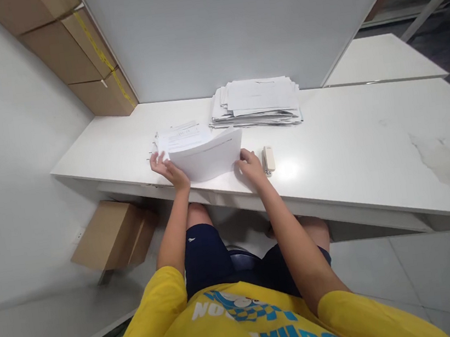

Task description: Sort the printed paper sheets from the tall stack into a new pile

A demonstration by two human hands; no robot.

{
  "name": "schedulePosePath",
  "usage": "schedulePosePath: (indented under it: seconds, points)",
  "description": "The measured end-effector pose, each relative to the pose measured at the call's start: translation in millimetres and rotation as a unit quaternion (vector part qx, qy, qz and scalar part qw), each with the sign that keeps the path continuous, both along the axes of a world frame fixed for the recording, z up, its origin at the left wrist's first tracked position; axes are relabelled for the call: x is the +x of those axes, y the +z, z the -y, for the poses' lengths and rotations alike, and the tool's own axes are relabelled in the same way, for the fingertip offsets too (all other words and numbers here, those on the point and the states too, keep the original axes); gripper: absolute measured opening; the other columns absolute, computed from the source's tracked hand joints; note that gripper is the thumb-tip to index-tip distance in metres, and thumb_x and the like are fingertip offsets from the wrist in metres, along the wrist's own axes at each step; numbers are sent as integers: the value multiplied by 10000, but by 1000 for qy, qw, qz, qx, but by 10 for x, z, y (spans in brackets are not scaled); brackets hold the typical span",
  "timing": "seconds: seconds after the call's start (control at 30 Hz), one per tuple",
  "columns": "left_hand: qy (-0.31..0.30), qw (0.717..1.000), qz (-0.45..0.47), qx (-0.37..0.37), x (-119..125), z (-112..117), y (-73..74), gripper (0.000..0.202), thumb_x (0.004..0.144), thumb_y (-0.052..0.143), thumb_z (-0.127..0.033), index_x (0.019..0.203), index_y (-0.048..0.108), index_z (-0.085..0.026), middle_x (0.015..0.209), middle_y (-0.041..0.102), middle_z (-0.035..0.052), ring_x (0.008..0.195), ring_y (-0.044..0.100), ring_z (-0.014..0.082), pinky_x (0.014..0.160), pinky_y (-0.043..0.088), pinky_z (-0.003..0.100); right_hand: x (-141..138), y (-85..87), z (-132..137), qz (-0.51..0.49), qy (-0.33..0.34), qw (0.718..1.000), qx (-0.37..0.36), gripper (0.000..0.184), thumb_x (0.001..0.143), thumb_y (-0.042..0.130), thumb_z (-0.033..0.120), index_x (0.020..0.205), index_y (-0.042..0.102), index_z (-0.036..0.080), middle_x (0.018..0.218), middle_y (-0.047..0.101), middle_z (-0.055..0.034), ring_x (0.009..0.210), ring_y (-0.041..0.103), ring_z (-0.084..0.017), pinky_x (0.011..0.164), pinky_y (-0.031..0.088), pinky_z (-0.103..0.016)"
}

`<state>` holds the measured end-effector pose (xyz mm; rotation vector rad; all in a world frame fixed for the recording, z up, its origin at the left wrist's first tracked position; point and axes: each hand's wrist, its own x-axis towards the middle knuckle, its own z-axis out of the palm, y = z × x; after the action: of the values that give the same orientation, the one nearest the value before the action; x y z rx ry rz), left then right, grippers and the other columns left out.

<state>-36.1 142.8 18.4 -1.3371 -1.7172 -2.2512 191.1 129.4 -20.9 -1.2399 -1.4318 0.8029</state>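
Note:
My left hand (167,169) and my right hand (250,166) hold a small set of white sheets (209,155) upright on the white desk (345,136), one hand at each side edge, fingers closed on the paper. Behind the held sheets lies a thin printed bundle (181,135). A white stapler (267,159) rests just right of my right hand. A thick pile of papers (257,103) sits farther back against the grey partition.
Cardboard boxes (80,49) are stacked at the back left against the wall. Another cardboard box (112,236) lies on the floor under the desk's left end. A second white table (380,59) stands behind the partition at right.

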Motion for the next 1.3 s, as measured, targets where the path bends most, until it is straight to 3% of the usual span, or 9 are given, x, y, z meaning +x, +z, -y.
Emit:
schedulePosePath:
  seconds: [0.13, 0.27, 0.4, 0.53, 0.63, 0.77, 0.97, 1.13, 1.3]
  points:
    - [-83, 991, 85, -57, 8, -44, -160, 687, 969, 133, -691, 1173, 556, -190, 1171, 629, 144, 1180, 608, 225, 1037, 475, 364, -40, 50, 26, 0, -32, 999, -11, 143, 652, 471, 230, 761, 557, 265, 697, 594, 58, 762, 552, -198, 1225, 70, -604]
    - [-86, 986, 119, -84, -19, -80, -170, 606, 975, 243, -667, 1137, 585, -193, 1227, 627, 151, 1318, 520, 236, 1139, 384, 375, -54, 73, 26, -39, -39, 998, -13, 219, 672, 509, 274, 877, 587, 262, 847, 665, 18, 870, 596, -219, 1141, 298, -555]
    - [-100, 979, 134, -114, -32, -93, -159, 565, 982, 271, -652, 1060, 604, -202, 1166, 665, 122, 1241, 576, 216, 1084, 437, 355, -57, 82, 64, -102, -48, 994, -6, 239, 745, 525, 394, 919, 586, 242, 917, 678, -25, 916, 595, -225, 929, 469, -415]
    - [-119, 971, 156, -138, -33, -100, -169, 540, 1004, 279, -602, 1059, 627, -192, 1177, 680, 113, 1188, 617, 192, 1048, 461, 320, -49, 86, 131, -85, -37, 995, 36, 181, 763, 517, 367, 870, 576, 233, 874, 648, -17, 874, 583, -204, 865, 466, -361]
    - [-136, 971, 154, -122, -18, -76, -182, 525, 988, 331, -622, 970, 637, -195, 1023, 700, 92, 1039, 658, 195, 956, 505, 320, -43, 77, 154, -80, -48, 994, 62, 140, 781, 498, 335, 870, 553, 242, 865, 621, -6, 882, 583, -193, 864, 464, -342]
    - [-53, 978, 192, -55, -16, -21, -197, 528, 962, 343, -665, 758, 526, -213, 732, 557, 5, 766, 594, 146, 767, 505, 274, -45, 18, 136, -97, -52, 992, 57, 174, 790, 498, 309, 948, 539, 247, 910, 618, -5, 911, 595, -183, 867, 470, -330]
    - [-31, 979, 200, -20, -26, 28, -187, 504, 969, 343, -639, 718, 461, -219, 675, 461, -25, 629, 478, 110, 652, 444, 242, -40, -3, 161, -90, -37, 994, 44, 276, 744, 523, 262, 1020, 510, 244, 965, 608, -18, 932, 600, -184, 881, 482, -341]
    - [-53, 981, 179, -48, 4, 62, -151, 510, 984, 324, -624, 706, 466, -222, 661, 436, -19, 642, 488, 124, 650, 441, 251, -19, 49, 229, -22, -81, 994, 77, 397, 762, 529, 294, 1152, 466, 260, 1096, 567, -55, 1035, 572, -218, 931, 483, -391]
    - [-60, 981, 164, -78, 23, 73, -117, 440, 991, 398, -534, 694, 476, -219, 719, 515, -3, 788, 556, 153, 772, 474, 271, -5, -5, 196, -14, -64, 997, 35, 424, 754, 517, 312, 1172, 460, 267, 1042, 573, -55, 1006, 577, -234, 900, 502, -406]
